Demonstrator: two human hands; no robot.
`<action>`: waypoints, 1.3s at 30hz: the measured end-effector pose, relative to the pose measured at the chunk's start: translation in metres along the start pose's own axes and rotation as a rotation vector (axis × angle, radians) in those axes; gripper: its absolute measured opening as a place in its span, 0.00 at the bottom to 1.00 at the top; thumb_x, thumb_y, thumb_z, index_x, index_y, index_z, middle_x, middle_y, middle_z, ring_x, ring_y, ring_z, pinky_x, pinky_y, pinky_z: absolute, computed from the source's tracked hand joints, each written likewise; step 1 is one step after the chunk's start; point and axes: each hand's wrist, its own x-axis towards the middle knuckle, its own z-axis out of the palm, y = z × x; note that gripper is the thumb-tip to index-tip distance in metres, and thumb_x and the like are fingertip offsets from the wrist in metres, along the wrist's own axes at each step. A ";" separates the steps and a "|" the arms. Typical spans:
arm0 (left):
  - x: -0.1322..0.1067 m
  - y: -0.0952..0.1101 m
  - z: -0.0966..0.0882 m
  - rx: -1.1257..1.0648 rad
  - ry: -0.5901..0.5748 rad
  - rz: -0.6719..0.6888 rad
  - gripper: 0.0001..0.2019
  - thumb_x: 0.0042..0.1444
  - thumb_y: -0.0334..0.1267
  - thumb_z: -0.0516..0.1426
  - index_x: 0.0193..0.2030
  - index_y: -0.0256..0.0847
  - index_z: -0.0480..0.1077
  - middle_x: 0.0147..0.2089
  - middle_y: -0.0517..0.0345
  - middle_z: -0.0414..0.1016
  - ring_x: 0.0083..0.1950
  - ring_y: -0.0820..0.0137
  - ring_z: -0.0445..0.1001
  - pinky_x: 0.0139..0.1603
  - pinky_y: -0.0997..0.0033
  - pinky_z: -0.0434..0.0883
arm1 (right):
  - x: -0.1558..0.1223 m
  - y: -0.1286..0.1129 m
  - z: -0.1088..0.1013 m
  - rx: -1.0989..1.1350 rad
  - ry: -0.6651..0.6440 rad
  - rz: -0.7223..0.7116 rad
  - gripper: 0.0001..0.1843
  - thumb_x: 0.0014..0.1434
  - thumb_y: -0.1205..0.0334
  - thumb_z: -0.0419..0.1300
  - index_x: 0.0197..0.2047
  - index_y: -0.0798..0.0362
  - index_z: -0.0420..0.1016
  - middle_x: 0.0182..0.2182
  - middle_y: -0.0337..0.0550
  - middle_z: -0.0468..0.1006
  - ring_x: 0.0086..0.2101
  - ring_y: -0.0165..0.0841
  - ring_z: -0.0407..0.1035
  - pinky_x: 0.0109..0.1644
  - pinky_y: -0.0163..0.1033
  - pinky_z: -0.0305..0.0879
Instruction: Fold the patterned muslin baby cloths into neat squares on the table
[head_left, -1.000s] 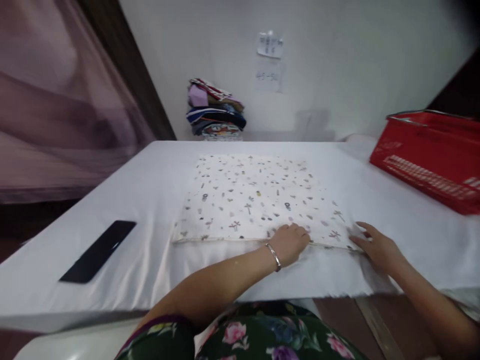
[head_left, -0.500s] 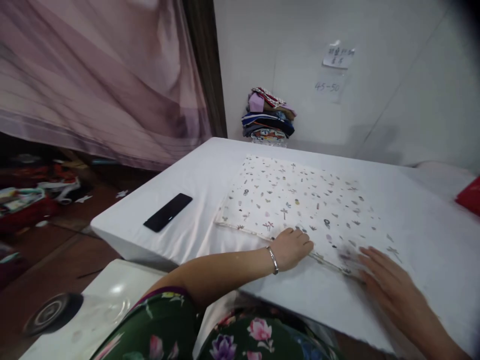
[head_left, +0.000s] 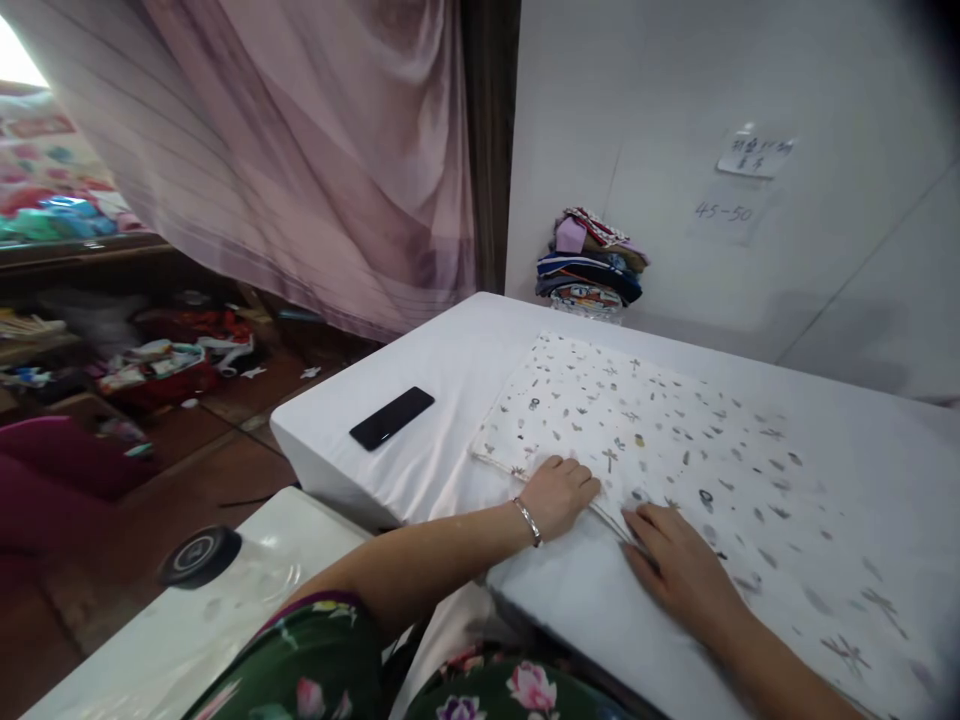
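Observation:
A white cloth (head_left: 570,410) printed with small plants and dots lies flat on a white-covered table (head_left: 600,600). My left hand (head_left: 556,497), with a silver bracelet at its wrist, is closed over the cloth's near edge, fingers curled. A short way to the right, my right hand (head_left: 679,570) pinches the same edge, thumb low and fingers on top. Between the hands the edge shows as a thin layered fold. My right forearm lies across the cloth's near right part.
A black phone (head_left: 391,418) lies on the table's left side. Folded fabrics (head_left: 591,262) are stacked against the wall at the back. Nearer left, a black round object (head_left: 201,556) sits on a white surface (head_left: 262,580). A pink curtain (head_left: 337,150) hangs at left.
My right hand has come left along the cloth's edge, closer to my left hand, and now grips it. The view has turned left, showing more of the floor clutter.

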 end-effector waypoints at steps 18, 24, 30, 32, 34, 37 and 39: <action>-0.078 -0.114 -0.030 -0.079 0.044 -0.583 0.17 0.49 0.26 0.51 0.45 0.44 0.69 0.48 0.57 0.72 0.51 0.65 0.66 0.51 0.64 0.60 | 0.017 -0.011 0.007 -0.029 0.014 -0.025 0.15 0.59 0.59 0.50 0.49 0.50 0.67 0.41 0.49 0.71 0.39 0.39 0.67 0.37 0.43 0.68; -0.086 -0.119 -0.026 -0.204 0.157 -0.894 0.13 0.53 0.34 0.50 0.43 0.42 0.71 0.42 0.56 0.74 0.45 0.67 0.69 0.46 0.69 0.64 | 0.051 -0.032 0.013 -0.004 0.016 -0.067 0.16 0.59 0.63 0.49 0.51 0.51 0.64 0.43 0.50 0.70 0.40 0.40 0.65 0.39 0.44 0.67; -0.100 -0.106 -0.037 -0.270 0.180 -1.048 0.09 0.52 0.38 0.51 0.33 0.44 0.73 0.35 0.60 0.74 0.38 0.70 0.70 0.38 0.72 0.64 | 0.091 -0.058 0.016 0.023 -0.143 -0.068 0.08 0.57 0.67 0.51 0.41 0.53 0.67 0.37 0.47 0.69 0.37 0.37 0.63 0.35 0.40 0.64; -0.102 -0.101 -0.041 -0.313 0.167 -1.077 0.10 0.52 0.41 0.52 0.32 0.44 0.73 0.35 0.60 0.75 0.37 0.70 0.70 0.37 0.72 0.63 | 0.109 -0.069 0.017 0.044 -0.159 -0.088 0.07 0.57 0.67 0.52 0.40 0.53 0.66 0.37 0.46 0.68 0.38 0.37 0.63 0.37 0.40 0.63; -0.100 -0.098 -0.043 -0.351 0.149 -1.116 0.12 0.53 0.45 0.52 0.32 0.43 0.74 0.36 0.59 0.75 0.37 0.71 0.70 0.36 0.72 0.63 | 0.129 -0.082 0.020 0.070 -0.151 -0.114 0.07 0.57 0.67 0.53 0.40 0.53 0.66 0.38 0.46 0.68 0.40 0.37 0.63 0.38 0.39 0.63; -0.093 -0.099 -0.041 -0.369 0.111 -1.174 0.14 0.53 0.48 0.52 0.32 0.43 0.75 0.37 0.58 0.75 0.38 0.70 0.71 0.34 0.72 0.63 | 0.160 -0.098 0.031 0.092 -0.138 -0.121 0.06 0.57 0.66 0.53 0.40 0.53 0.67 0.38 0.47 0.68 0.41 0.38 0.62 0.39 0.38 0.61; -0.089 -0.101 -0.039 -0.348 0.075 -1.179 0.15 0.53 0.49 0.52 0.31 0.44 0.75 0.37 0.58 0.76 0.38 0.69 0.71 0.34 0.71 0.62 | 0.176 -0.104 0.041 0.100 -0.147 -0.106 0.05 0.58 0.63 0.54 0.39 0.53 0.67 0.38 0.47 0.68 0.41 0.38 0.62 0.38 0.38 0.60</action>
